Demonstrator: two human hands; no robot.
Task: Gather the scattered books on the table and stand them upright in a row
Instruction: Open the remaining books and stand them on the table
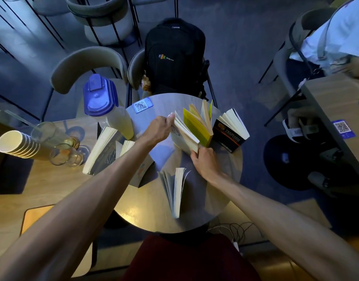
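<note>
Several books stand upright on the round table (pixel 219 199). My left hand (pixel 159 128) grips the far top edge of a pale-covered book (pixel 184 136), and my right hand (pixel 205 161) holds its near end. Right beside it stands a yellow book (pixel 198 126) with fanned pages. A black book (pixel 230 132) stands to the right of that. Another pale book (pixel 175 189) stands alone nearer to me, its pages splayed. A dark-covered book (pixel 101 151) stands at the left, with one more book (pixel 127 147) partly hidden behind my left forearm.
A plastic jug (pixel 105 106) with a blue lid stands at the table's left rim. Glasses (pixel 63 157) and stacked paper cups (pixel 16 145) sit on the adjoining left table. A black backpack (pixel 174 55) rests on the chair beyond. A person sits at the right table.
</note>
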